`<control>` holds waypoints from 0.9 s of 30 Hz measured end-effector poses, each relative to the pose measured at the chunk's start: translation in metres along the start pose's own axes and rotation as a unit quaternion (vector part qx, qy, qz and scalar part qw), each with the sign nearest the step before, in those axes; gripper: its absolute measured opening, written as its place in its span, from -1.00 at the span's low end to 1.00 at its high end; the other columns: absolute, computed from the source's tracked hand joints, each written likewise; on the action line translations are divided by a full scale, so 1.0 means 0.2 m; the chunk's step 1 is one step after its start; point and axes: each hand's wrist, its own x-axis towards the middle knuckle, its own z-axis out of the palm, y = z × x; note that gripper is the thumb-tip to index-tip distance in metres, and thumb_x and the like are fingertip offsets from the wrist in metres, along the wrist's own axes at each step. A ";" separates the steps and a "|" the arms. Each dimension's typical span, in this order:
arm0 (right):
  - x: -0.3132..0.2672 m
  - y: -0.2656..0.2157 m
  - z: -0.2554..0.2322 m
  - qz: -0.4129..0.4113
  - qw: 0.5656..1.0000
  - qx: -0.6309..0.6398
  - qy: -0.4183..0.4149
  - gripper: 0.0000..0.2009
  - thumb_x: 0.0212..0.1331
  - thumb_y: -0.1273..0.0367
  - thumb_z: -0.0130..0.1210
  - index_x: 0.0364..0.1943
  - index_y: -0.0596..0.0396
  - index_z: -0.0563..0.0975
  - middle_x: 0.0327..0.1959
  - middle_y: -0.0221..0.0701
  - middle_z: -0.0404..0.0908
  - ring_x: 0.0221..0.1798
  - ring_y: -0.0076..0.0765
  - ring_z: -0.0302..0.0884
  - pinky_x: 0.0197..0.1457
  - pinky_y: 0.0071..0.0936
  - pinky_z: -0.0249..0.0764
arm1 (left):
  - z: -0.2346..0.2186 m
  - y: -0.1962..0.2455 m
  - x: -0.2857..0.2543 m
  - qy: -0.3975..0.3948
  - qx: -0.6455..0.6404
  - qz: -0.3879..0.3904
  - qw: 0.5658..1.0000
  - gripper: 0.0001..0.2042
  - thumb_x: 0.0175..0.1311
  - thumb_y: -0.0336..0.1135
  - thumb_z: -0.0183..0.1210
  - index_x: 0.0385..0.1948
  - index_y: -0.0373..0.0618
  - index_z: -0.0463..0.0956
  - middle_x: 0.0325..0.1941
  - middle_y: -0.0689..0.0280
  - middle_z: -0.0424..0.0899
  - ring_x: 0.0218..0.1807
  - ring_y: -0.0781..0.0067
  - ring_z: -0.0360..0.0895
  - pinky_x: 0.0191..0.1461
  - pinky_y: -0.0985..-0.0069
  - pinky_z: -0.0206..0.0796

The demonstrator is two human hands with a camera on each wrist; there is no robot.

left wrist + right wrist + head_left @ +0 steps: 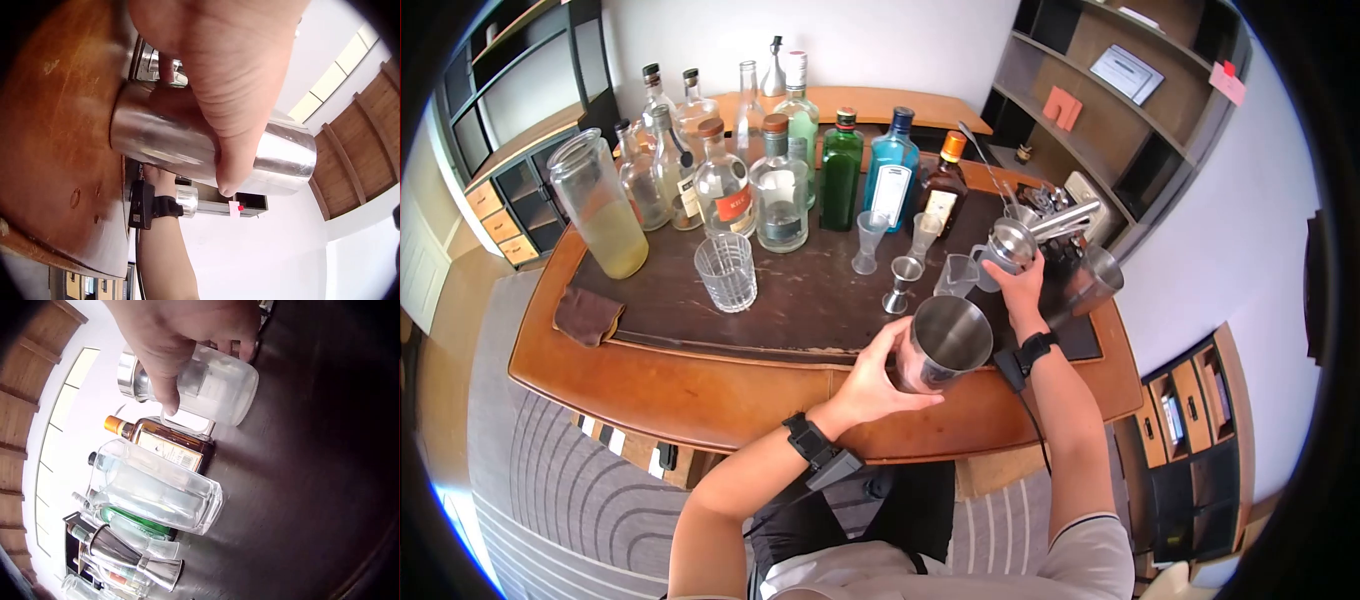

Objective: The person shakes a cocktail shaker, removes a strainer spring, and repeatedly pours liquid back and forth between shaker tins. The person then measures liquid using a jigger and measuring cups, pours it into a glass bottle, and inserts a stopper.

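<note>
My left hand (870, 378) grips a metal shaker tin (955, 340) at the table's front edge, fingers and thumb around its side. The tin's open mouth faces up, and its inside looks bare. Farther right, my right hand (1020, 285) grips a frosted jug (228, 390) with a side handle and a shiny metal top (1011, 241). The thumb presses its side in the right wrist view; the other fingers are partly hidden behind it. Left of the jug are a small clear pitcher (956, 276) and a double-ended metal jigger (902, 285).
Several bottles, including a green bottle (841, 175) and a blue bottle (892, 165), line the back. A cut-glass tumbler (727, 275), a tall pitcher of cloudy liquid (615, 235) and a brown cloth (588, 316) are on the left. A second tin (1095, 280) stands far right.
</note>
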 end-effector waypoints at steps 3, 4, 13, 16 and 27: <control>-0.03 -0.04 -0.03 -0.013 1.000 -0.001 0.004 -0.03 -0.18 0.44 0.59 0.35 0.29 0.17 0.21 -0.16 0.47 0.25 -0.24 0.49 0.31 -0.35 0.43 | -0.01 0.02 0.00 -0.027 0.001 -0.025 0.999 -0.01 -0.15 -0.41 0.62 0.39 -0.21 0.15 0.36 0.20 0.38 0.40 0.37 0.34 0.47 0.34 0.21; -0.04 -0.06 -0.05 -0.033 0.999 -0.001 0.006 -0.09 -0.17 0.45 0.58 0.30 0.28 0.23 0.16 -0.19 0.51 0.22 -0.28 0.51 0.28 -0.37 0.45 | -0.01 0.02 0.00 -0.033 -0.001 -0.027 0.999 -0.01 -0.15 -0.41 0.62 0.39 -0.20 0.16 0.35 0.20 0.38 0.39 0.37 0.34 0.46 0.34 0.23; -0.26 -0.65 -0.19 -0.085 0.994 -0.002 -0.065 -0.27 -0.04 0.59 0.47 0.25 0.17 0.30 0.16 -0.28 0.54 0.19 -0.37 0.55 0.28 -0.37 0.49 | -0.02 0.09 -0.02 -0.047 0.034 0.024 0.998 -0.02 -0.22 -0.32 0.66 0.36 -0.21 0.25 0.29 0.18 0.46 0.34 0.31 0.43 0.42 0.33 0.27; -0.38 -0.89 -0.08 -0.066 0.985 0.037 -0.154 -0.25 -0.05 0.59 0.47 0.26 0.15 0.29 0.17 -0.28 0.54 0.19 -0.38 0.55 0.30 -0.37 0.49 | -0.04 0.15 -0.07 -0.085 0.064 0.050 0.993 -0.01 -0.26 -0.29 0.67 0.35 -0.21 0.28 0.29 0.15 0.47 0.33 0.26 0.45 0.41 0.30 0.27; -0.63 -0.53 0.85 -0.029 0.927 0.181 -0.329 -0.12 -0.15 0.57 0.53 0.29 0.16 0.19 0.20 -0.29 0.46 0.26 -0.36 0.48 0.34 -0.34 0.45 | -0.24 0.43 -0.33 -0.099 0.029 0.059 0.993 0.00 -0.25 -0.24 0.65 0.37 -0.19 0.27 0.35 0.09 0.44 0.36 0.11 0.43 0.44 0.22 0.24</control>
